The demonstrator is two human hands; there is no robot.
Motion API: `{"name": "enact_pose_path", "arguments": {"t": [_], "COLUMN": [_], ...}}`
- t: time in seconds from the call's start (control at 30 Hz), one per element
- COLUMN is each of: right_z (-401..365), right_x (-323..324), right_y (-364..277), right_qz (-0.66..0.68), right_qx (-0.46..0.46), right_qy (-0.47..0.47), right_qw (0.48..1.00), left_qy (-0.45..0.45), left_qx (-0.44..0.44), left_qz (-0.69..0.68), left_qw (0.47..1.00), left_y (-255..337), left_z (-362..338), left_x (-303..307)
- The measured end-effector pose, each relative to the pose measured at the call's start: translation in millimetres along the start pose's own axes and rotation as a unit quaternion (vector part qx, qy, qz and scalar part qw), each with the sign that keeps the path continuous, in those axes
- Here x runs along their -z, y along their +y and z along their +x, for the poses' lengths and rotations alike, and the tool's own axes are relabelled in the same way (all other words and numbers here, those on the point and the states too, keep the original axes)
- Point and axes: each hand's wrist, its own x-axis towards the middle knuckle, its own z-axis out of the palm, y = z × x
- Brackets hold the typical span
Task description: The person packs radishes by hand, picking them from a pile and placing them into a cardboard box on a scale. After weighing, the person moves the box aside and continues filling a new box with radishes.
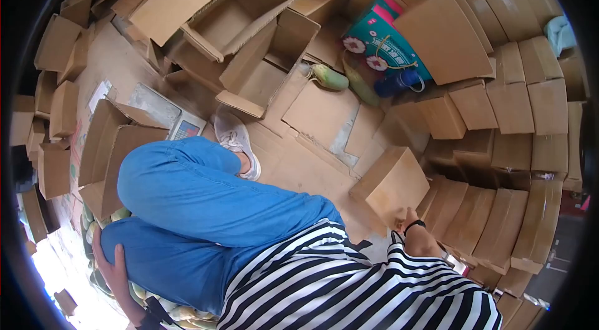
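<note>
"What fills your feed?"

"Stacked cartons [499, 227], walling the right side. And open cartons [250, 55] gaping at the far left of centre."

"And the box?"

"Brown box [393, 183], right of centre, just beyond the right grip [407, 224], the nearer hand. I read its long axis slanting from near left to far right."

"Clenched on it?"

"Fingers at its near end; whether they're clamped, I can't tell. The left grip [114, 269] is spread, loose on the knee [118, 233], well apart."

"Anything crowding it?"

"The stack, close on its right. Far off, the teal package [374, 33] and, smaller, a green vegetable [329, 77]; neither comes between grip and box."
</note>
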Motion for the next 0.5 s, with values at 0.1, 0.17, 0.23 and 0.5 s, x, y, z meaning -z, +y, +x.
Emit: {"name": "enact_pose_path", "arguments": {"t": [0.1,0.17,0.23,0.5], "right_z": [2.2,-1.0,-8.9,-61.0], "right_x": [16.3,23.7,26.7,-38.7], "right_y": [2.8,8.9,14.8,-37.9], "right_qz": [0.04,-0.014,0.014,0.114], "right_qx": [-0.016,0.029,0.037,0.195], "right_qy": [-0.11,-0.099,-0.084,-0.325], "right_qw": [0.993,0.995,0.996,0.918], "left_qy": [-0.001,0.001,0.006,-0.003], "left_qx": [-0.006,0.011,0.024,0.023], "left_qz": [0.01,0.006,0.001,-0.055], "left_qw": [1.0,1.0,1.0,0.998], "left_y": [2.3,1.2,1.0,6.0], "left_z": [0.9,0.3,1.3,1.8], "left_x": [1.2,0.6,0.0,1.1]}}
